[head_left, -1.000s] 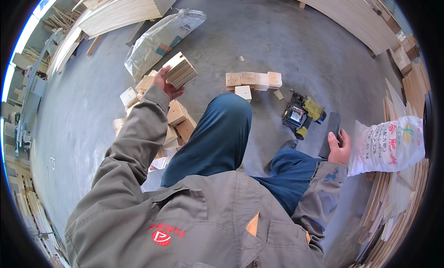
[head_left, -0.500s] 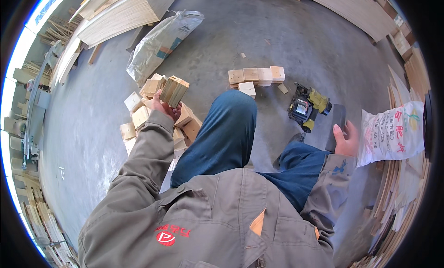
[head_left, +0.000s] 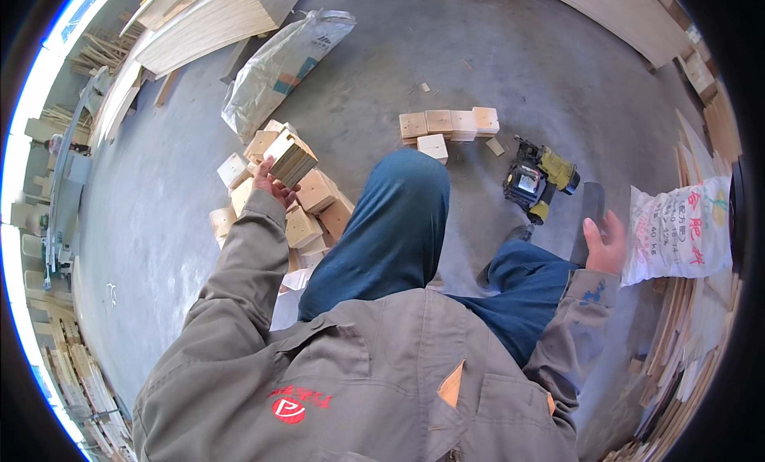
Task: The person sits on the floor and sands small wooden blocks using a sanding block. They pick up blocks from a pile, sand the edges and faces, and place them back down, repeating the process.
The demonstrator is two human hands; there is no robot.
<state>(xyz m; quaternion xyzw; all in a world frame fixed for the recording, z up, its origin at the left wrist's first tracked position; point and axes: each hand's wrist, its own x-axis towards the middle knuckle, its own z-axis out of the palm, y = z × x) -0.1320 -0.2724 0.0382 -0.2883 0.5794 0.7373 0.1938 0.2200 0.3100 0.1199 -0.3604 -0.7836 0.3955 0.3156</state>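
My left hand [head_left: 273,184] is closed around a layered wooden block [head_left: 292,161], its pale top face tilted up. It holds the block over a loose heap of similar wooden blocks [head_left: 316,192] on the floor to the left of my raised knee. Over on the right, my right hand [head_left: 606,244] is open, thumb and fingers apart, with nothing in it. Beside that hand is a dark, flat, elongated piece [head_left: 589,215], whose kind I cannot make out. A yellow-green and black nail gun [head_left: 542,179] lies on the floor ahead of my right hand.
Beyond my knee, a short row of wooden blocks [head_left: 439,124] lies on the floor, with a single block [head_left: 433,148] in front. A white woven sack [head_left: 288,71] lies past the heap. Another printed sack [head_left: 680,231] rests on stacked boards [head_left: 669,334] at right. Panels [head_left: 215,27] are stacked far left.
The block in my left hand has turned so that its pale face shows more, and has shifted slightly left. My right hand stays open, its fingers a little more raised.
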